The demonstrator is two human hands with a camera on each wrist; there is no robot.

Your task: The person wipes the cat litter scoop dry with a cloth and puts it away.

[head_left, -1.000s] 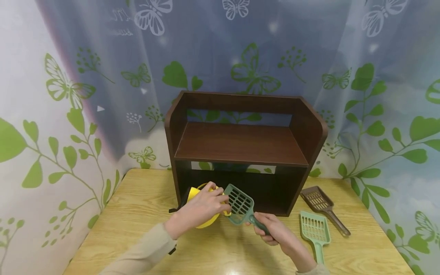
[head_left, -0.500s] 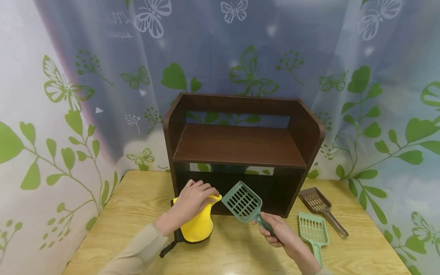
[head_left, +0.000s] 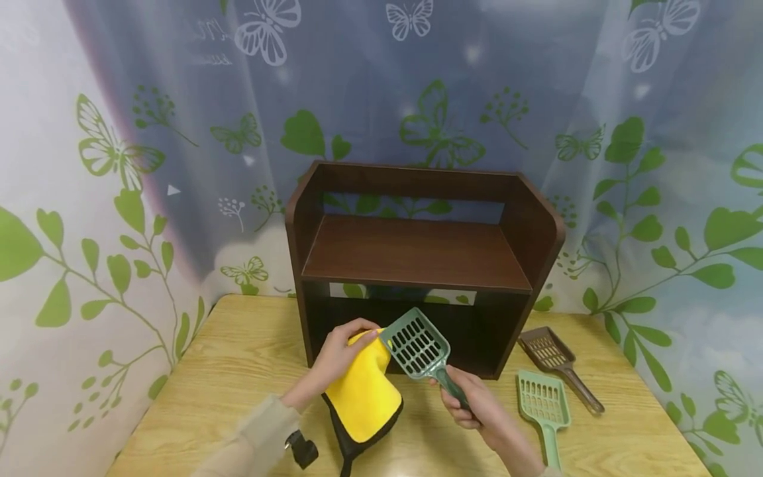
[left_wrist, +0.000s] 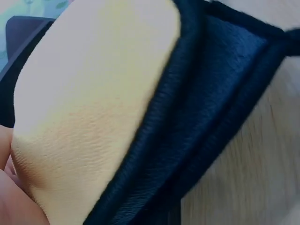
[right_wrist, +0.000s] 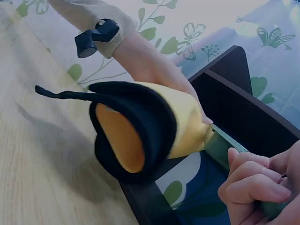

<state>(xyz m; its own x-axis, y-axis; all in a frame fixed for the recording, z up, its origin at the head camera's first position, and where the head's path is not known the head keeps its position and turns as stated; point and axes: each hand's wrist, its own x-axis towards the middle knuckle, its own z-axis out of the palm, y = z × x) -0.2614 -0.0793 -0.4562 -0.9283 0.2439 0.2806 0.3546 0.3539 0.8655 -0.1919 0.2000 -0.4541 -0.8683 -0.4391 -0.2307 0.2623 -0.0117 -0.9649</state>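
Yellow cloth with a black back hangs over the worktop, its top pinched in the left hand and touching the dark scoop at its left corner. Right hand has that scoop by the handle, held up off the surface. Looks to me like wiping the pan; next move probably needs a steady handle while the cloth slides across the slots. Pale scoop lies off to the right, brown scoop beyond it, then shelf and curtain.
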